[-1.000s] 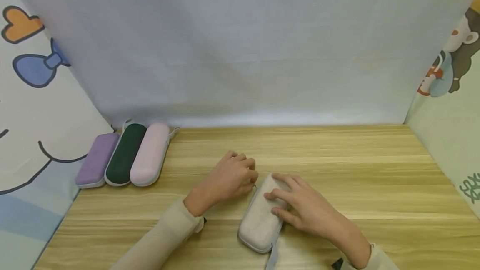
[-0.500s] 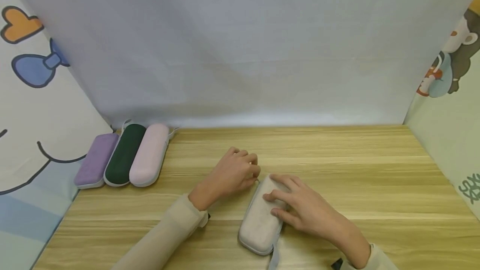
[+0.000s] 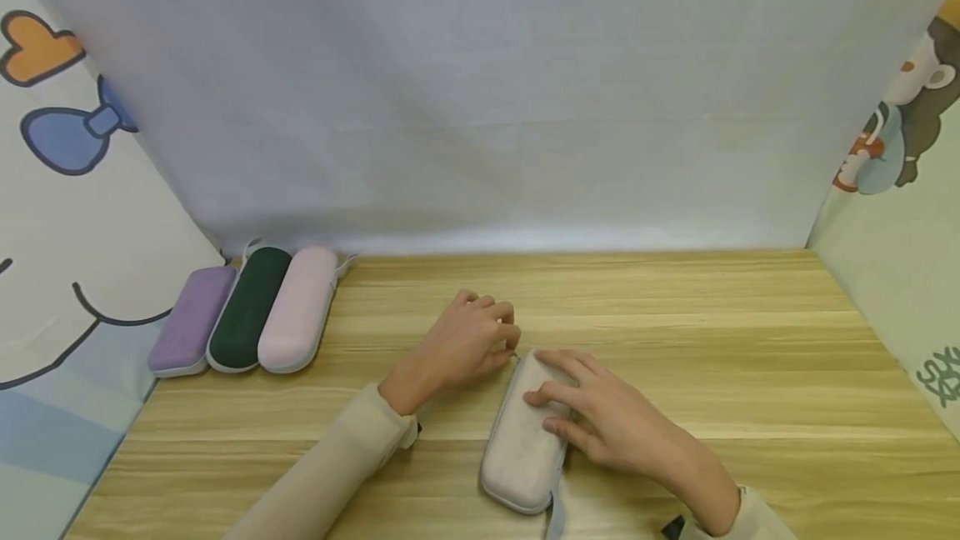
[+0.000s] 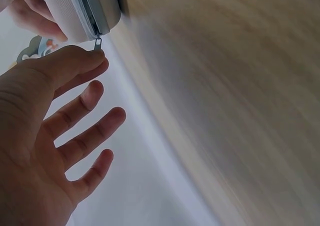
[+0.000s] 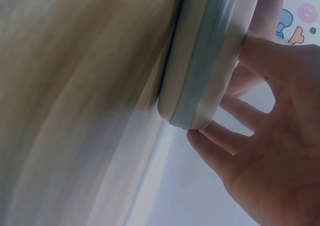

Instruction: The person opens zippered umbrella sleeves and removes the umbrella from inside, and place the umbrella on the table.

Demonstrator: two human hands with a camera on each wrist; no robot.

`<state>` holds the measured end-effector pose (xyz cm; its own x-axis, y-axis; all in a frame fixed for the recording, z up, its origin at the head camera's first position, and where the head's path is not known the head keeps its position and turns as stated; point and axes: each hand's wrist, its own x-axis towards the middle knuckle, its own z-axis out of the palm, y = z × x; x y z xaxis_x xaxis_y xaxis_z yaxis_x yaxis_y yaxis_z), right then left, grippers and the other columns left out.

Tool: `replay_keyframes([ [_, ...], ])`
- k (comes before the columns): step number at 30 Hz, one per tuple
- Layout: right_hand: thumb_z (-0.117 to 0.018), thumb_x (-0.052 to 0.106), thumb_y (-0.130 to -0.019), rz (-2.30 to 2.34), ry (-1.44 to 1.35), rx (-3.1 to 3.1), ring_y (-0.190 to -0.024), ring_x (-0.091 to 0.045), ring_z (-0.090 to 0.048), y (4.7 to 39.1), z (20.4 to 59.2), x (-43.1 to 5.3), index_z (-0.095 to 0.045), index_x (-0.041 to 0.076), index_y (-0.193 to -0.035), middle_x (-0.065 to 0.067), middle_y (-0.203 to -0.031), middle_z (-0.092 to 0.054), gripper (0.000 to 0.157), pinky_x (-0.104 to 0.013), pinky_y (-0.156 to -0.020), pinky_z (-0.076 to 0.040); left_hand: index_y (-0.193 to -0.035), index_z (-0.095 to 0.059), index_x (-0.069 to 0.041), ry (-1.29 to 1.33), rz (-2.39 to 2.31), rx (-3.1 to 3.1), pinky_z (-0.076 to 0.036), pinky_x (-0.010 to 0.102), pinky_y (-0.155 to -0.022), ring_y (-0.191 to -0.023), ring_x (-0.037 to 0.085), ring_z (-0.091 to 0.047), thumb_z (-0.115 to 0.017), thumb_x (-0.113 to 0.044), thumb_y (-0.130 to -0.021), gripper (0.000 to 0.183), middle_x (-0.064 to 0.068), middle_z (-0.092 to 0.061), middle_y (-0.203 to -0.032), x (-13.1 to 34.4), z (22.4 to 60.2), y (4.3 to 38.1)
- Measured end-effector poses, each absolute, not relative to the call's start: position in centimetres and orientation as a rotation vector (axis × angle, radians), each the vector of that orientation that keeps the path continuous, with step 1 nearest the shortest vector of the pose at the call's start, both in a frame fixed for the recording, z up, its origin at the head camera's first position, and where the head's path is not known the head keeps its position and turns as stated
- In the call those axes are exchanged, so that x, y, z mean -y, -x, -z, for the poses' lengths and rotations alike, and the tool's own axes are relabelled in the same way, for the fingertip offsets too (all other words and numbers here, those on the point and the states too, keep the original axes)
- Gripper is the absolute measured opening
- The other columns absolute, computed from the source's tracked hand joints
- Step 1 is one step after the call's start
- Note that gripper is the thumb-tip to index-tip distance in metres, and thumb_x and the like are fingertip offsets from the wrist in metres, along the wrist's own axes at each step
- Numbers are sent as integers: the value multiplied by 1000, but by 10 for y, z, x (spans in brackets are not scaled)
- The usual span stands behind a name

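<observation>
A pale beige hard-shell glasses case (image 3: 521, 461) lies on the table, its grey fabric strap (image 3: 556, 515) hanging off the near right end. At its far left edge my left hand (image 3: 474, 338) pinches the small metal zipper pull (image 4: 98, 43) between thumb and index finger. The other left fingers are spread, apart from the case. My right hand (image 3: 611, 415) holds the case from the right, fingers bent over its top and far end. In the right wrist view the grey zipper band (image 5: 200, 71) runs along the side; the case's inside is hidden.
Three more cases lie side by side at the table's back left: purple (image 3: 193, 319), dark green (image 3: 249, 307) and light pink (image 3: 300, 307). A pale cloth backdrop (image 3: 517, 107) rises behind the wooden table (image 3: 712, 340), with printed panels at both sides.
My left hand has moved slightly away toward the far side with the zipper pull. The case has turned a little, its near end shifting right. The right hand has barely moved.
</observation>
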<state>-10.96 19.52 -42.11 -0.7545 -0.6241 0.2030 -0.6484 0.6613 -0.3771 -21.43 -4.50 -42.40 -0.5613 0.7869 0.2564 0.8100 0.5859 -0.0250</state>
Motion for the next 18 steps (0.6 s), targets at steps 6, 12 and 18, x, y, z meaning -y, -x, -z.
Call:
replay_keyframes([
  [6, -76, 22, -95, -684, -1076, 2834, -145, -41, -47, 110, 421, -194, -72, 29, -120, -13, -160, -48, 26, -60, -111, -47, -89, -75, -26, 1326, 142, 2600, -51, 45, -94, -93, 17, -65, -80, -29, -91, 6, -7, -68, -101, 50, 422, 212],
  [12, -74, 11, -95, -734, -1079, 2841, -146, -40, -44, 111, 417, -191, -71, 29, -119, -7, -161, -49, 30, -56, -108, -50, -89, -76, -28, 1286, 135, 2623, -50, 42, -92, -91, 15, -64, -80, -28, -91, 5, -9, -68, -100, 62, 420, 206],
  [18, -73, 1, -94, -680, -1022, 2850, -142, -35, -47, 104, 413, -184, -72, 26, -117, -9, -155, -53, 34, -51, -105, -53, -89, -75, -27, 1290, 156, 2639, -49, 44, -93, -93, 17, -63, -80, -27, -93, 6, -8, -68, -100, 72, 420, 195],
])
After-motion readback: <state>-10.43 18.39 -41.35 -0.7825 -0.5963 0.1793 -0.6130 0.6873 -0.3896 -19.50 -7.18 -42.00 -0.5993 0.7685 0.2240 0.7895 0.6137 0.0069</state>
